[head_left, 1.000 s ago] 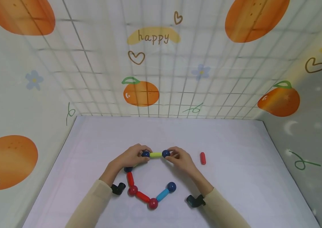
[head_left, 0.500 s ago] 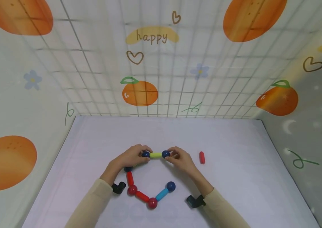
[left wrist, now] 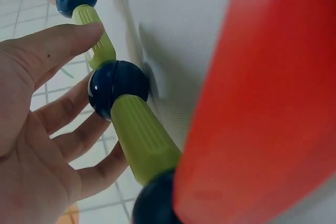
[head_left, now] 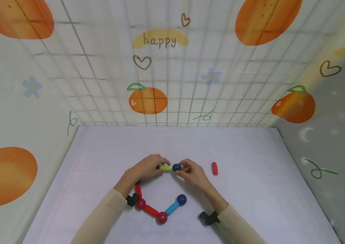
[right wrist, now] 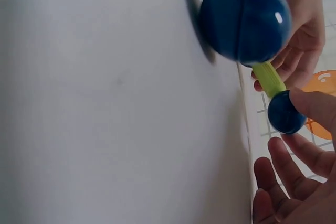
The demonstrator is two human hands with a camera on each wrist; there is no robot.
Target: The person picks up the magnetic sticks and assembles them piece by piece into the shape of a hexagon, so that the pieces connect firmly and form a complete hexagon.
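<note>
My left hand [head_left: 148,167] pinches a yellow-green toy rod [head_left: 166,167] with the thumb along its side. Its fingers pass behind the dark blue ball [left wrist: 118,88] at the rod's near end. My right hand [head_left: 193,174] pinches the dark blue ball [head_left: 176,167] at the other end between thumb and forefinger. In the left wrist view a second yellow-green rod [left wrist: 142,140] runs on to another dark blue ball [left wrist: 155,200]. A red rod [head_left: 138,191] joins there, mostly hidden by the left hand in the head view.
The chain curves on through a red ball [head_left: 140,204], a red rod [head_left: 151,210], another red ball [head_left: 161,218] and a light blue rod [head_left: 172,207] to a blue ball [head_left: 181,199]. One loose red rod [head_left: 214,168] lies right of the right hand on the white table [head_left: 245,189].
My left hand has slid right, off the near ball and onto the yellow-green rod. My right hand keeps its pinch on the far ball.
</note>
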